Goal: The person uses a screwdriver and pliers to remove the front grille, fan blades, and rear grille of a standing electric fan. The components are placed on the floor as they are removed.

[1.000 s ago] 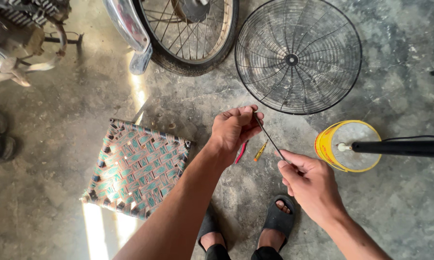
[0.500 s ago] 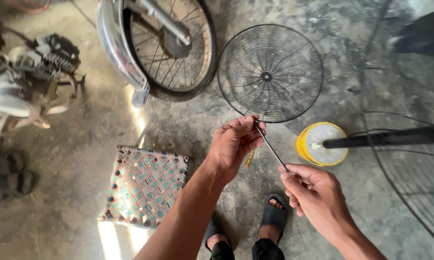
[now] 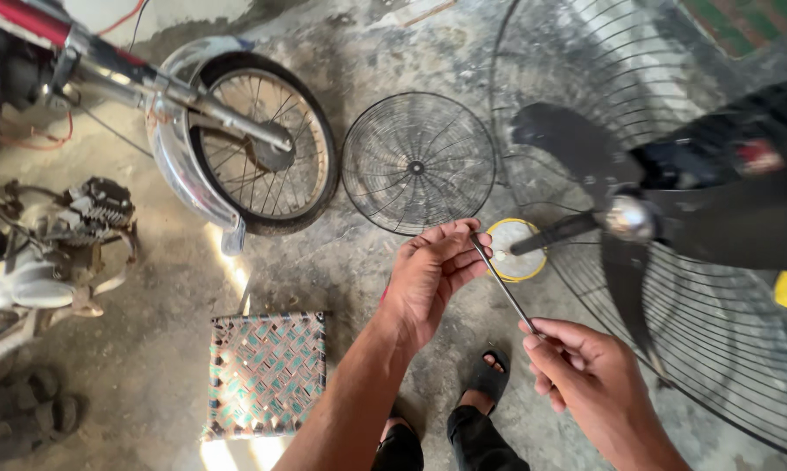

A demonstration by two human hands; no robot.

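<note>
Concrete workshop floor (image 3: 341,288) below me, motorcycle wheel (image 3: 258,157) and loose fan grille (image 3: 417,163) nearby. My left hand (image 3: 428,275) pinches the thin metal rod (image 3: 502,283) at its top; my right hand (image 3: 581,371) grips its lower end. I judge I'm positioning it; steady alignment comes next.

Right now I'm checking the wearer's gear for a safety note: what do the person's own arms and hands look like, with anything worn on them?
Both arms are bare as far as the frame shows, with no sleeves in view. The left hand and the right hand wear no gloves, and no rings, watch or bands show.
</note>
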